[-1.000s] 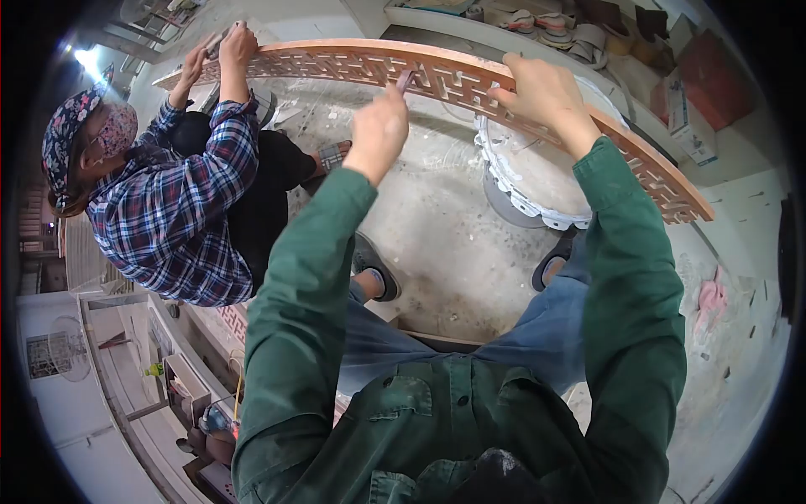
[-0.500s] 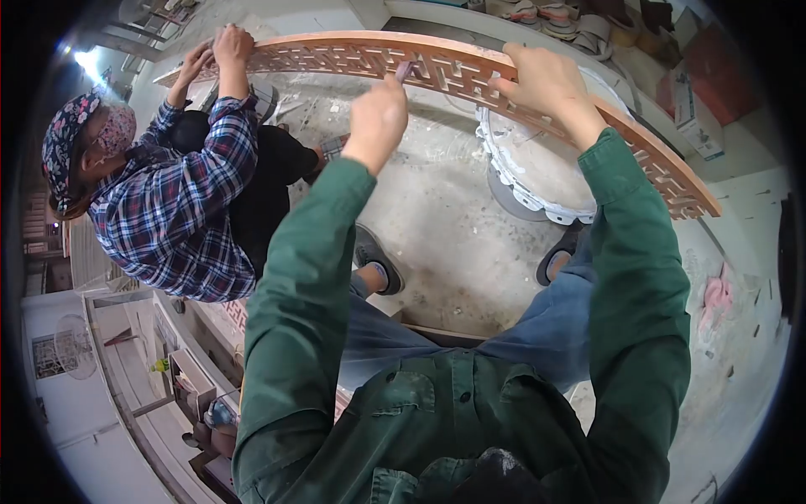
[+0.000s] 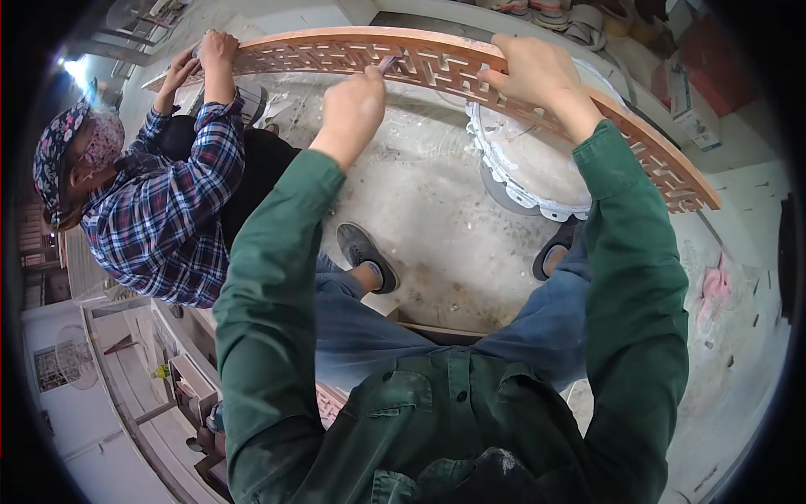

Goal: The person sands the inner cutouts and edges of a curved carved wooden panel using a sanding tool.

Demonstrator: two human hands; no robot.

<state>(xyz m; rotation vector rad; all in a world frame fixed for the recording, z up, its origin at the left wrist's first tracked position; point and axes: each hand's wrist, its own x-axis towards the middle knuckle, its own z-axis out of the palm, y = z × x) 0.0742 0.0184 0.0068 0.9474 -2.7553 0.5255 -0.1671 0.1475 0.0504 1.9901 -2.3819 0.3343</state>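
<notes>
A long, reddish-brown wooden lattice panel (image 3: 437, 65) stretches across the top of the view, its cut-out pattern facing me. My right hand (image 3: 537, 74) is closed over its upper edge, right of the middle, with the thumb on the front face. Pinched in my left hand (image 3: 354, 109) is a small purplish strip (image 3: 387, 64), whose tip meets the lattice openings. Its exact kind is too small to make out. At the panel's far left end, a co-worker's two hands (image 3: 206, 57) rest on the wood.
The co-worker in a plaid shirt (image 3: 159, 214) sits close on my left. Beneath the panel stands a round bucket (image 3: 529, 160) with a whitish, ragged rim. Shoes (image 3: 585, 27) and a white box (image 3: 693, 105) lie at the upper right; a pink cloth (image 3: 716, 286) is on the right.
My left hand and the strip have shifted slightly left and up along the lattice. My right hand keeps its grip on the panel. The whole view has shifted a little.
</notes>
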